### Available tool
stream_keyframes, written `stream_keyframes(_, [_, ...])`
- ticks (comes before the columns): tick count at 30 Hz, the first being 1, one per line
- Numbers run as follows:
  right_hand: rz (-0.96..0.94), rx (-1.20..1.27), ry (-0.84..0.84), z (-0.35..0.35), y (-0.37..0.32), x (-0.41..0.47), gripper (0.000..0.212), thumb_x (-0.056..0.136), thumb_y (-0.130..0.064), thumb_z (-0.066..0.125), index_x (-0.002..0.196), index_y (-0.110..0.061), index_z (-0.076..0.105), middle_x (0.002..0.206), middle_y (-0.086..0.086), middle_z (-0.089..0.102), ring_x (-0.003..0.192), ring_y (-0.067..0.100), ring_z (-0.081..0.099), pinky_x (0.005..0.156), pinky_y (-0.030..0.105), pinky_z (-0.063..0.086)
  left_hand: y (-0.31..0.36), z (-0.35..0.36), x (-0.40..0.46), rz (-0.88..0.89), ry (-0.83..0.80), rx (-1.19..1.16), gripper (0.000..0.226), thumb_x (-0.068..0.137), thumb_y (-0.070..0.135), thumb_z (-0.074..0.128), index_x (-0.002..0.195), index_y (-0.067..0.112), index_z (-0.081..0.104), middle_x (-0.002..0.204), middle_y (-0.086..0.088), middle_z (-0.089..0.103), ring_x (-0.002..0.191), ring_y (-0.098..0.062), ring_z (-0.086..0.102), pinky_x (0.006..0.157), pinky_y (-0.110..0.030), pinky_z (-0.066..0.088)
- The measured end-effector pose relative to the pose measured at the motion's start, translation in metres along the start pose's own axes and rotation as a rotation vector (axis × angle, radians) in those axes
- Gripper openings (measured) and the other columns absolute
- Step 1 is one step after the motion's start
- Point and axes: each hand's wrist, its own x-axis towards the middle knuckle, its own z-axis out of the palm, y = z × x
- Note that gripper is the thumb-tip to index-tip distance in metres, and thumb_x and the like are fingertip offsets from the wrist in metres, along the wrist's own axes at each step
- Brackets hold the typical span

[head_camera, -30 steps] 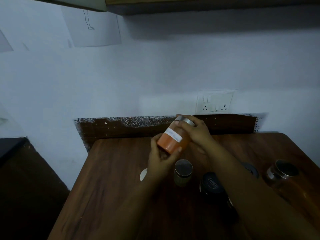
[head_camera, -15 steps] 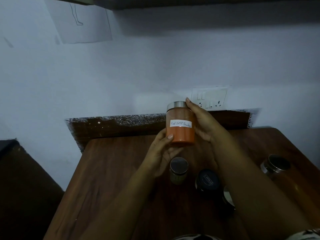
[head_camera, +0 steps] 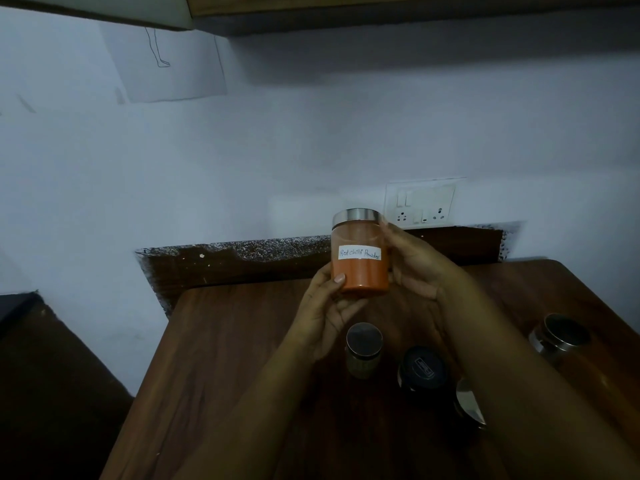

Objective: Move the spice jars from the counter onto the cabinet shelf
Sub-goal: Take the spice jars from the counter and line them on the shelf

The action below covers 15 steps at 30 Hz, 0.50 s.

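Note:
An orange jar of red chilli powder [head_camera: 360,268] with a steel lid and a white handwritten label is upright in the air above the wooden counter [head_camera: 221,358]. My left hand [head_camera: 322,313] cups its lower left side, thumb on the glass. My right hand [head_camera: 415,265] wraps its right side from behind. Below stand a small jar with a dark lid [head_camera: 364,348], a black-lidded jar [head_camera: 422,372], a jar half hidden by my right arm [head_camera: 469,405], and a steel-rimmed jar [head_camera: 561,337] at the right. The cabinet underside [head_camera: 381,12] runs along the top.
A white switch and socket plate [head_camera: 420,202] is on the wall behind the jar. A dark backsplash strip [head_camera: 235,268] lines the counter's far edge. A sheet of paper with a line drawing [head_camera: 169,60] hangs on the wall at upper left.
The orange jar went from tilted to upright and rose a little, its label now facing me. Both hands stayed on it.

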Motion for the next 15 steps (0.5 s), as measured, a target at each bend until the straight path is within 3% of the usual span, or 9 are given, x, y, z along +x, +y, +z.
stream_keyframes(2, [0.04,-0.052,-0.098,-0.009,0.004,-0.003,0.09,0.062,-0.056,0.082,0.139,-0.029,0.045,0.133,0.009,0.057,0.119,0.032,0.06,0.088,0.051,0.054,0.004,0.001,0.0,0.022,0.074,-0.024,0.067,0.071,0.032,0.077,0.125,0.008,0.046,0.125,-0.023,0.059,0.105,-0.032,0.068,0.079,-0.036,0.059])
stream_keyframes(4, [0.054,-0.078,-0.176,-0.011,0.007,-0.005,0.104,0.055,-0.036,0.091,0.144,-0.037,0.036,0.132,0.008,0.059,0.119,0.032,0.06,0.086,0.049,0.055,0.007,0.003,0.0,0.068,0.108,-0.028,0.068,0.068,0.034,0.079,0.122,0.008,0.046,0.123,-0.022,0.06,0.105,-0.031,0.068,0.078,-0.035,0.059])
stream_keyframes(8, [-0.052,-0.208,-0.172,-0.001,0.001,-0.005,0.112,0.06,-0.007,0.089,0.146,-0.043,0.028,0.122,0.004,0.068,0.113,0.023,0.065,0.087,0.041,0.056,0.016,0.009,-0.004,0.155,0.057,-0.011,0.077,0.068,0.023,0.083,0.132,0.005,0.044,0.13,-0.022,0.059,0.117,-0.031,0.062,0.087,-0.034,0.057])
stream_keyframes(12, [-0.133,-0.179,-0.163,0.008,-0.025,-0.011,0.108,0.062,-0.007,0.088,0.143,-0.05,0.031,0.128,0.004,0.064,0.115,0.025,0.064,0.092,0.044,0.054,0.041,0.022,-0.004,0.274,0.037,0.2,0.067,0.074,0.014,0.08,0.132,0.012,0.048,0.125,-0.01,0.064,0.116,-0.024,0.063,0.093,-0.036,0.055])
stream_keyframes(15, [-0.253,-0.207,-0.126,0.019,-0.064,-0.017,0.102,0.063,-0.012,0.087,0.142,-0.049,0.034,0.13,0.002,0.061,0.115,0.024,0.064,0.089,0.044,0.056,0.074,0.041,-0.005,0.396,-0.002,0.432,0.071,0.07,0.024,0.08,0.134,0.021,0.051,0.122,0.002,0.067,0.111,-0.012,0.065,0.082,-0.025,0.056])
